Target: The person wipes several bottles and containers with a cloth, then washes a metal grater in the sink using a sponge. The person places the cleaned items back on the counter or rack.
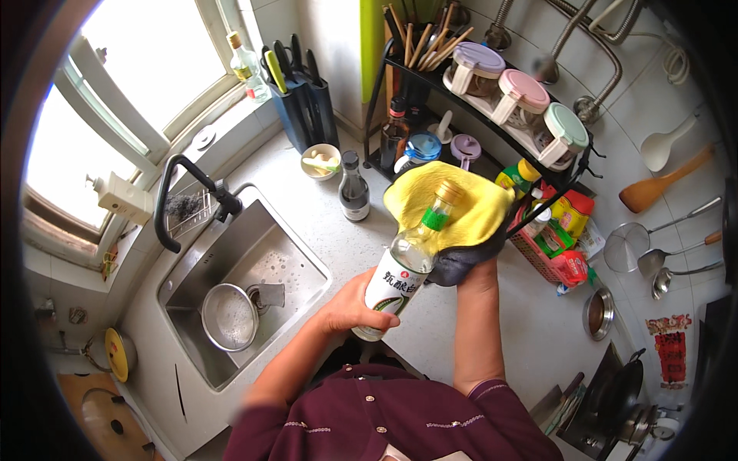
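My left hand (pixel 357 308) grips the lower part of a clear glass bottle (pixel 410 262) with a white label, a green neck band and a gold cap. The bottle is tilted, its neck pointing away from me. A yellow and dark grey cloth (pixel 403 196) lies draped over my right hand (pixel 476 275), behind the bottle's neck. Only the wrist and part of that hand show; the cloth hides its fingers. Just beyond, a small dark sauce bottle (pixel 353 193) stands upright on the white countertop (pixel 288 167).
A steel sink (pixel 288 245) with a metal bowl (pixel 229 317) and black faucet (pixel 167 201) lies left. A knife block (pixel 302 109) stands at the back. The black rack (pixel 375 98) carries lidded jars (pixel 522 92). A pink basket (pixel 533 253) of packets sits right, near hanging utensils (pixel 628 245).
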